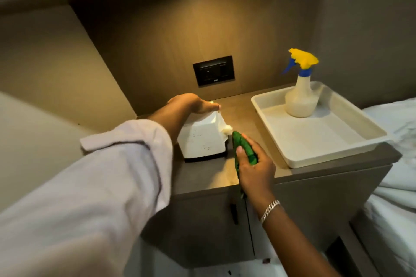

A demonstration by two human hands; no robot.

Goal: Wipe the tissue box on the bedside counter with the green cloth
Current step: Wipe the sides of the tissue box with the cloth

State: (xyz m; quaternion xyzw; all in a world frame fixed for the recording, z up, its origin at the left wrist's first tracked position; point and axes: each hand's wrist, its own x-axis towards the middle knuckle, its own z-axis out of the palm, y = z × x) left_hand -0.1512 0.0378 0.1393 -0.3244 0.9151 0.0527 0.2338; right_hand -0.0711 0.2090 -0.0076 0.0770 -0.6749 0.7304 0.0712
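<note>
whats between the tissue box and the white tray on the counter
In the head view, the right hand holding the green cloth sits between the tissue box and the white tray; beyond it, bare counter.

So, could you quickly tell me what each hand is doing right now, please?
Left hand: resting on top of the tissue box, steadying it.
Right hand: closed around the green cloth, beside the box.

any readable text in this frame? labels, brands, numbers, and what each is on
Nothing can be read for certain.
Wall switch panel: a small pale mark at its lower edge, probably a brand, too small and blurred to read.
Tissue box: only dark specks, no lettering visible.
Spray bottle: no label visible.
Tray: plain, no markings.
</note>
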